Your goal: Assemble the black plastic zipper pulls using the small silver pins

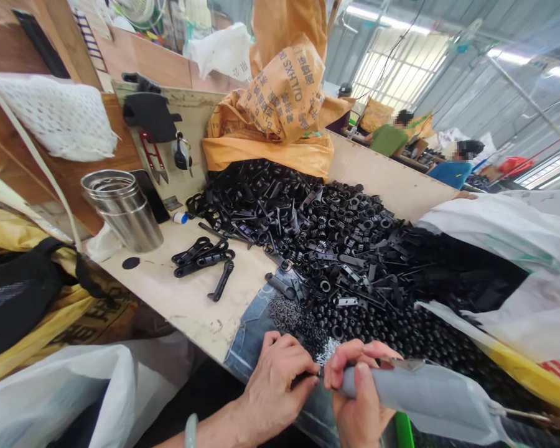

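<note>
My left hand is at the bottom centre, fingers pinched on a small black plastic part that is mostly hidden. My right hand is wrapped round a grey-sleeved tool whose tip meets that part. Both hands hover over a piece of blue denim with small screws lying on it. Just beyond them spreads a large heap of black plastic parts on the wooden worktable.
Several finished black pieces lie left of the heap. A steel cup stands at the left, scissors hang on the back board. An orange sack rises behind, a white sack at right. Other people sit far back.
</note>
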`<state>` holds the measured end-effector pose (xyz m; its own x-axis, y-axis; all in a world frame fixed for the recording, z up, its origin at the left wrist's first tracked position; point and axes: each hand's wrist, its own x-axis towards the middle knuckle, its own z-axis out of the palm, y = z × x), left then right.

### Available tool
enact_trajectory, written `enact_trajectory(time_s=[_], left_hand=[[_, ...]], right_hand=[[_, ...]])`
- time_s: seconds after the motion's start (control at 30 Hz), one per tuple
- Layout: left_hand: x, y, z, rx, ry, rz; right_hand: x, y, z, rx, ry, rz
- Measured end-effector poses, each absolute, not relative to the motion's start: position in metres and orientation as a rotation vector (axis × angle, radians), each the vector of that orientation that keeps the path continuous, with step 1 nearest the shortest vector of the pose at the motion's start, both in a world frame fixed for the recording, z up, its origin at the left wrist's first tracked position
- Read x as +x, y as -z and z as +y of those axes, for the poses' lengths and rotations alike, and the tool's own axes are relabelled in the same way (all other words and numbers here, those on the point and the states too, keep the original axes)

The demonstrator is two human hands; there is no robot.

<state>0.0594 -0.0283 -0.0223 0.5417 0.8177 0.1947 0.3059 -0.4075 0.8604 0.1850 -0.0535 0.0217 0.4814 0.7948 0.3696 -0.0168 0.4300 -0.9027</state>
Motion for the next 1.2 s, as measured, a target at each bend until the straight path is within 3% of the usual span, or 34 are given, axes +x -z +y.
enact_trajectory(time_s=[0.83, 1.2], left_hand=[[0.058, 0.022, -0.029, 1.951, -0.776, 0.925], [0.057, 0.03, -0.028, 2.004, -0.805, 0.89]], right_hand=[[0.179, -0.023, -0.053, -1.01, -0.6, -0.945], [0.192, 0.006, -0.053, -1.133, -0.641, -1.031]])
